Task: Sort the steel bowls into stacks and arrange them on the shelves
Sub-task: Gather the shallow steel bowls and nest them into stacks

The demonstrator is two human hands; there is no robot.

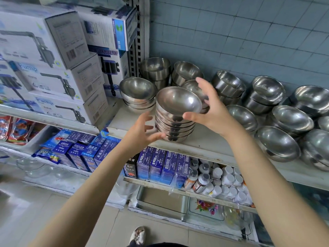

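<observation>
The stack of steel bowls point(175, 122) stands at the front edge of the shelf point(210, 139). My left hand point(142, 132) is low and my right hand point(211, 107) high beside it, fingers point(203, 86) apart, gripping nothing. I'd steady both sides evenly, then slide it back from that edge.

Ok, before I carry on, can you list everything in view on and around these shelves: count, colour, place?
tall stack of nested steel bowls: one, silver, front of the white upper shelf
other steel bowl stacks: about a dozen, silver, left, behind and right along that shelf
cardboard pump boxes: several, white with blue print, piled left of the bowls
small cartons: many, dark blue, lower shelf
white-capped bottles: many, right of the cartons
clear plastic trays: at least two, bottom level
tiled wall: blue-grey, behind the bowls
left grip: bare hand, fingers touching the tall stack's base
right grip: bare hand, spread open by the top bowl
</observation>
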